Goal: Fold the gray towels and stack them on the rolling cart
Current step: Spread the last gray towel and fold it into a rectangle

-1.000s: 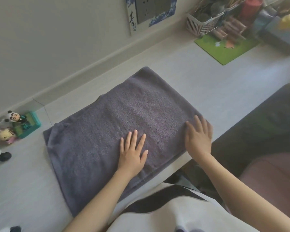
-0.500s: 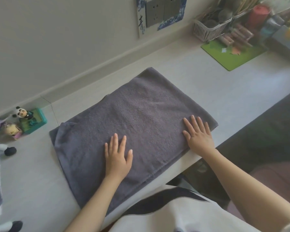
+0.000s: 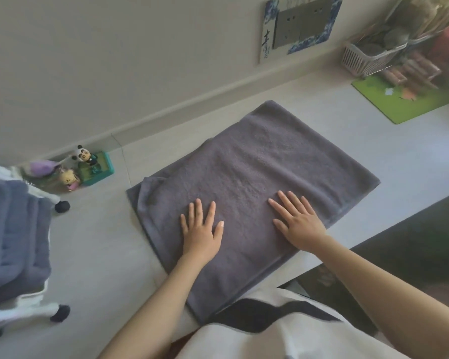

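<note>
Gray towel (image 3: 257,177), lengthwise near-left to far-right

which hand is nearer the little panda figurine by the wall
Left. The left hand lies flat on the gray terry towel, on the side toward the small panda figurine. The right hand presses the towel farther to the right.

Looks like a home, prob. a bedroom or study nook: pale desk (image 3: 373,156) along a plain wall w/ a framed socket plate (image 3: 300,24), panda figurine (image 3: 83,153) & small toys, green mat (image 3: 402,99), white basket (image 3: 366,57) of odds & ends, gray towels stacked on a white rolling cart (image 3: 36,310).
</note>
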Available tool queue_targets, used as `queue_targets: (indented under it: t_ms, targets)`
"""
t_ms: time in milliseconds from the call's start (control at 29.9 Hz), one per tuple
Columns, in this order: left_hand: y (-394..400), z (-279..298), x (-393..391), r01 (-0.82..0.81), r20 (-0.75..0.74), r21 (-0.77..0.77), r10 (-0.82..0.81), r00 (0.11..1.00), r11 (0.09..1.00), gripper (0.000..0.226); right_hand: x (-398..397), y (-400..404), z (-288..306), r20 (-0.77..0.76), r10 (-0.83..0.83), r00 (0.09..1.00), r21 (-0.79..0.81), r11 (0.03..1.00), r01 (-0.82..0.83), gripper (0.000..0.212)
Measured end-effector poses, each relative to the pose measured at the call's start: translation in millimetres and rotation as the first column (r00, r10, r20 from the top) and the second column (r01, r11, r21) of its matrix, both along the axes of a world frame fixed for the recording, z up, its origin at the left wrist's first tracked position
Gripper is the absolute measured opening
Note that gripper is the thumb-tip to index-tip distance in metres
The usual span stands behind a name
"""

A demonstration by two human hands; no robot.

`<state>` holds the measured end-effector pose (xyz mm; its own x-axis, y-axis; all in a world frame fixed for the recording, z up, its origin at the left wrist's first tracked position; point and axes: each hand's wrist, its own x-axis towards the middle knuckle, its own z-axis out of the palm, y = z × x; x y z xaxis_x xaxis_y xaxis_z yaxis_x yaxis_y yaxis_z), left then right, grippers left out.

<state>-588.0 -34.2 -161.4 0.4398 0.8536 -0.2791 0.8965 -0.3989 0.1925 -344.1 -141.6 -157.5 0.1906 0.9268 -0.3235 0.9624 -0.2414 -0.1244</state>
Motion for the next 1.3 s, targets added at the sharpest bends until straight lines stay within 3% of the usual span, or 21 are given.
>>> queue_targets:
  t_ms: [67, 167, 301, 435, 569, 669, 803, 936, 1003, 1070, 1171, 1237, 1304]
  targets:
    - [-0.6, 1.8, -4.8, 0.067, 0.08, -0.002, -0.067, 0.995, 0.998, 0.064, 6.7, 5.0, 7.1, 0.055, -0.024, 0.998, -0.035, 0.999, 0.026, 0.064]
    - [-5.3, 1.2, -20.8, 0.045, 0.154, 0.061, -0.054, 0.987, 0.997, 0.074, -9.8, 15.5, 21.6, 0.096, -0.035, 0.995, 0.013, 0.999, 0.034, 0.062]
    - [2.3, -0.6, -37.7, 0.031, 0.325, 0.121, -0.069, 0.943, 0.992, 0.06, -54.0, 27.1, 26.3, -0.01, 0.056, 0.998, 0.153, 0.987, -0.054, 0.071]
    - [32.3, 8.4, -47.3, -0.147, 0.48, 0.262, 0.003, 0.877, 0.954, 0.039, -87.0, 49.5, 16.8, -0.093, 0.1, 0.991, 0.165, 0.983, -0.084, 0.077]
    - [69.0, 17.5, -54.6, -0.299, 0.504, 0.346, 0.093, 0.859, 0.889, 0.036, -105.2, 66.1, 5.9, -0.096, 0.078, 0.992, 0.16, 0.985, -0.062, 0.074]
    - [96.7, 19.3, -56.1, -0.451, 0.466, 0.238, 0.306, 0.83, 0.86, 0.03, -110.9, 68.3, 2.1, -0.045, 0.031, 0.998, 0.147, 0.989, -0.025, 0.057]
    - [140.9, 19.3, -58.7, -0.617, 0.381, 0.025, 0.563, 0.734, 0.787, 0.04, -110.8, 73.2, -3.0, -0.011, 0.031, 0.999, 0.185, 0.982, -0.028, 0.055]
    - [167.3, 17.8, -58.9, -0.664, 0.406, -0.081, 0.633, 0.659, 0.743, 0.032, -110.7, 72.2, -4.5, -0.003, 0.031, 1.0, 0.196, 0.98, -0.029, 0.055]
    - [172.9, 17.6, -62.9, -0.735, 0.523, -0.116, 0.671, 0.526, 0.668, 0.025, -110.9, 73.4, -7.0, 0.001, 0.036, 0.999, 0.205, 0.978, -0.036, 0.056]
    - [172.6, 20.1, -70.0, -0.825, 0.549, -0.121, 0.73, 0.408, 0.552, 0.021, -110.5, 72.8, -6.8, 0.002, 0.03, 1.0, 0.223, 0.974, -0.029, 0.056]
    - [171.6, 13.2, -78.7, -0.828, 0.409, 0.023, 0.75, 0.52, 0.561, 0.015, -109.4, 74.7, -7.6, -0.004, 0.036, 0.999, 0.238, 0.971, -0.034, 0.057]
    - [169.3, 10.2, -80.3, -0.809, 0.402, 0.063, 0.727, 0.557, 0.585, 0.013, -109.3, 74.9, -8.1, 0.005, 0.038, 0.999, 0.235, 0.971, -0.038, 0.057]
    - [168.4, 9.0, -78.6, -0.791, 0.429, 0.082, 0.695, 0.577, 0.606, 0.025, -109.5, 75.1, -8.8, 0.004, 0.039, 0.999, 0.236, 0.971, -0.039, 0.057]
